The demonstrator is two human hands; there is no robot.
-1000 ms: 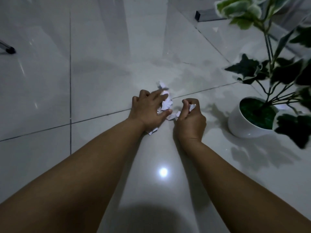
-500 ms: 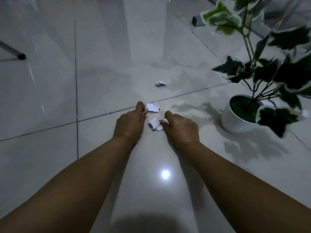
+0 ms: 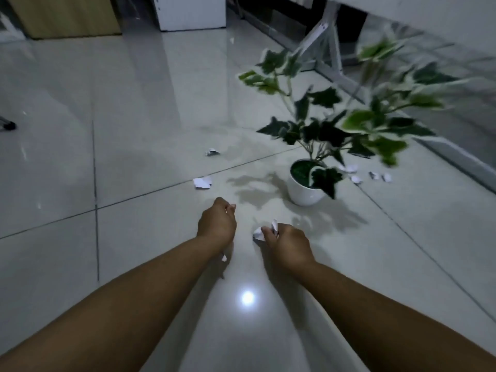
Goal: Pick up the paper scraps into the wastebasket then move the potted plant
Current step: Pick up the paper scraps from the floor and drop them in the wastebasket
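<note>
Glossy grey tiled floor [image 3: 134, 162], white desk frame [image 3: 326, 47] beyond

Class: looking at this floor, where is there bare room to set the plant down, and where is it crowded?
Bare: tiles left of the left hand, and the far floor towards the white cabinet. Crowded: scraps beside the pot, two scraps ahead of the hands.

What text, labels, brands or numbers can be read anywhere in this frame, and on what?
None can be read.
Paper scraps: no legible print shows; too small to tell.
White pot: plain, no label visible.
White cabinet: no marking visible.
Scraps gripped in the right hand and left hand: nothing readable.
</note>
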